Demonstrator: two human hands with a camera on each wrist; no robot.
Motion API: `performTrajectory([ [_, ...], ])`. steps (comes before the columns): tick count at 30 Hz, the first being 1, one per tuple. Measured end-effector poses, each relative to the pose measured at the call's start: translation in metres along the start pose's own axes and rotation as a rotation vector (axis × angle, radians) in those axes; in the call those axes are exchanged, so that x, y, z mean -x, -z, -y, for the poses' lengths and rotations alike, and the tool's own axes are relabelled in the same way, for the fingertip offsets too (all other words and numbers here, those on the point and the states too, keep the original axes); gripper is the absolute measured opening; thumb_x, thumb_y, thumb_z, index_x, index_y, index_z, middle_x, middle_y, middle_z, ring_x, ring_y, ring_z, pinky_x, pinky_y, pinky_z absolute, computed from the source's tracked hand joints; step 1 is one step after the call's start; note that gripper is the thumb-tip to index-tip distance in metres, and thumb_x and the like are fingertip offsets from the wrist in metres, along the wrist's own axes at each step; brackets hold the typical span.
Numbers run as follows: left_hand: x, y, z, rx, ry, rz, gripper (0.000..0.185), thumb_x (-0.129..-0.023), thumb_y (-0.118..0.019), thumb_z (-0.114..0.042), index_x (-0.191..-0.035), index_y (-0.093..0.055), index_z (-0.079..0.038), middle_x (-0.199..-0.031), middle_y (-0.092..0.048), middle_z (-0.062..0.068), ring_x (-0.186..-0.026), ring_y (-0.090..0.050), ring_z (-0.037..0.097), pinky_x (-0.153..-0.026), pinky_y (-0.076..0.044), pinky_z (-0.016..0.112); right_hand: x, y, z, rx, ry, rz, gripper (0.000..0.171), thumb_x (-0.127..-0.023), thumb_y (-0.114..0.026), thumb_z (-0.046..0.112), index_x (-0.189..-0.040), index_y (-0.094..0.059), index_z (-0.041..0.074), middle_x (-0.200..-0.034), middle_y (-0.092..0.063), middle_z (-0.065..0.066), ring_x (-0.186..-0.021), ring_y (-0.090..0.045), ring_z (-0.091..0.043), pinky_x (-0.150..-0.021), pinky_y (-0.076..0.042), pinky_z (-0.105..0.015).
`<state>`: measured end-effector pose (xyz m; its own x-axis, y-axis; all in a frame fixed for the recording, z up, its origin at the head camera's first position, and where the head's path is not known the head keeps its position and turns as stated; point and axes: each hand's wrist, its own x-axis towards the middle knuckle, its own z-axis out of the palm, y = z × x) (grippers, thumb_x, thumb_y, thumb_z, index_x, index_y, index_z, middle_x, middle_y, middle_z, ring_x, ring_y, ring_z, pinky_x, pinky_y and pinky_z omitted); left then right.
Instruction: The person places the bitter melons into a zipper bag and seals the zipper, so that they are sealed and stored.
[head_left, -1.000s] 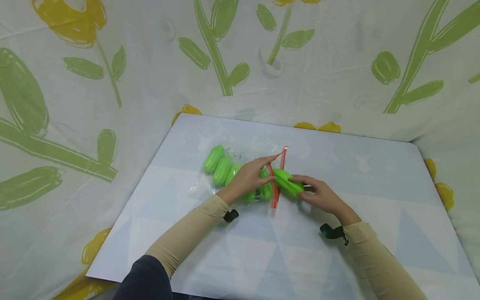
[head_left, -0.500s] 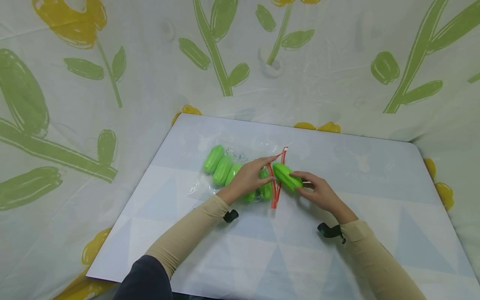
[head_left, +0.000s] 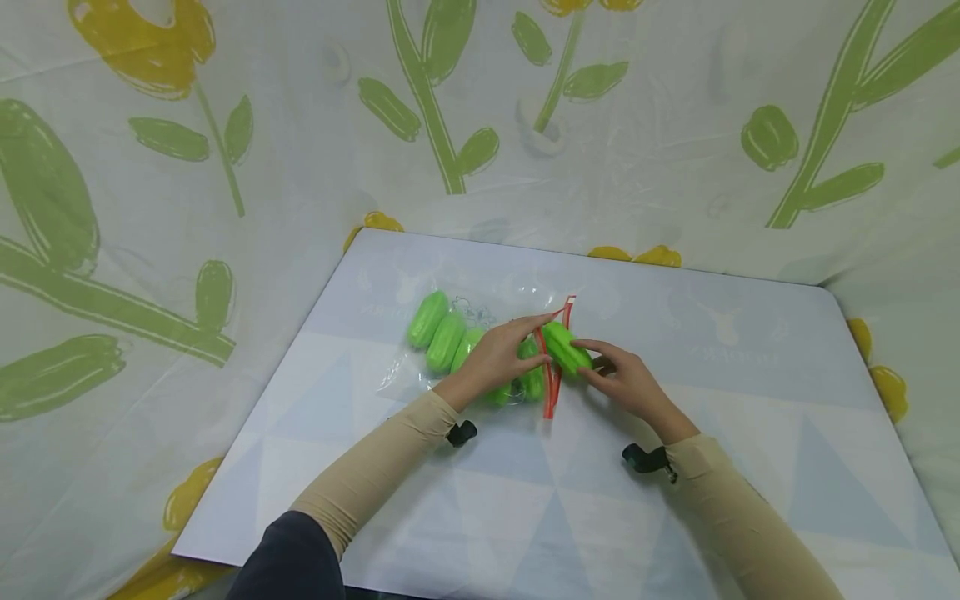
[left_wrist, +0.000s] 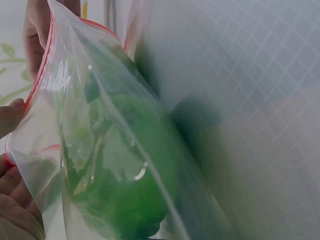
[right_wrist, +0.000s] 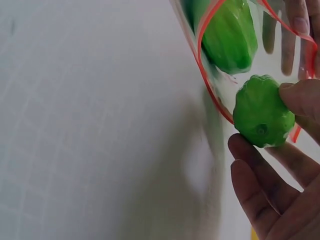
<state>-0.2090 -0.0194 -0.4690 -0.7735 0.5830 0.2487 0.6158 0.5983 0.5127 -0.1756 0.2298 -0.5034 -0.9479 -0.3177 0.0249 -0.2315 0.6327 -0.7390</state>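
A clear zip bag (head_left: 397, 375) with red strips at its mouth lies on the table, holding several bright green, ridged, oblong gourds (head_left: 447, 342). My left hand (head_left: 495, 350) grips the bag by its red-edged mouth, thumb and fingers spread apart along it. The mouth gapes toward the right. Between thumb and fingertips, my right hand (head_left: 626, 379) pinches another green gourd (right_wrist: 262, 111). Its far end reaches in at the red rim (right_wrist: 200, 50), and the ridged near end faces the right wrist camera. Behind it, a gourd inside the bag (right_wrist: 230, 37) shows through the opening. The left hand covers part of the bag's contents.
The pale table (head_left: 615, 517) has a blue triangle pattern. A curtain (head_left: 637, 192) printed with leaves and flowers hangs behind and left of it. Black wrist cameras, such as the right one (head_left: 645, 458), stick out under both wrists.
My right hand has moved left with the gourd, bringing its far end to the bag's mouth and into it. The left hand and the bag have stayed nearly still.
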Motion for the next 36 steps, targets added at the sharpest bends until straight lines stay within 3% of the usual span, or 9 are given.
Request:
performTrajectory([
  [6, 0.001, 0.001, 0.000, -0.001, 0.003, 0.003, 0.068, -0.085, -0.064, -0.043, -0.144, -0.034, -0.028, -0.140, -0.045, -0.005, -0.124, -0.047, 0.015, -0.099, -0.042, 0.033, -0.003, -0.006, 0.000, -0.010, -0.010, 0.005, 0.051, -0.085, -0.064, 0.041, -0.133, -0.048, 0.034, -0.127, -0.055, -0.001, -0.089, -0.063, -0.019, -0.070, -0.054, -0.034],
  [23, 0.001, 0.000, 0.000, 0.001, -0.014, -0.024, 0.068, -0.084, -0.067, -0.040, -0.143, -0.036, -0.025, -0.138, -0.048, -0.004, -0.122, -0.048, 0.015, -0.097, -0.043, 0.033, -0.008, -0.012, 0.002, -0.016, 0.064, -0.033, 0.053, -0.084, -0.069, 0.021, -0.133, -0.048, 0.026, -0.124, -0.053, 0.000, -0.090, -0.061, -0.017, -0.077, -0.054, -0.037],
  [36, 0.001, -0.002, 0.000, -0.008, 0.009, -0.018, 0.066, -0.085, -0.066, -0.038, -0.143, -0.037, -0.026, -0.137, -0.049, -0.006, -0.123, -0.047, 0.011, -0.098, -0.042, 0.028, -0.008, -0.015, 0.004, -0.107, 0.078, 0.027, 0.049, -0.083, -0.070, 0.019, -0.128, -0.049, 0.020, -0.124, -0.054, 0.001, -0.090, -0.063, -0.015, -0.080, -0.053, -0.038],
])
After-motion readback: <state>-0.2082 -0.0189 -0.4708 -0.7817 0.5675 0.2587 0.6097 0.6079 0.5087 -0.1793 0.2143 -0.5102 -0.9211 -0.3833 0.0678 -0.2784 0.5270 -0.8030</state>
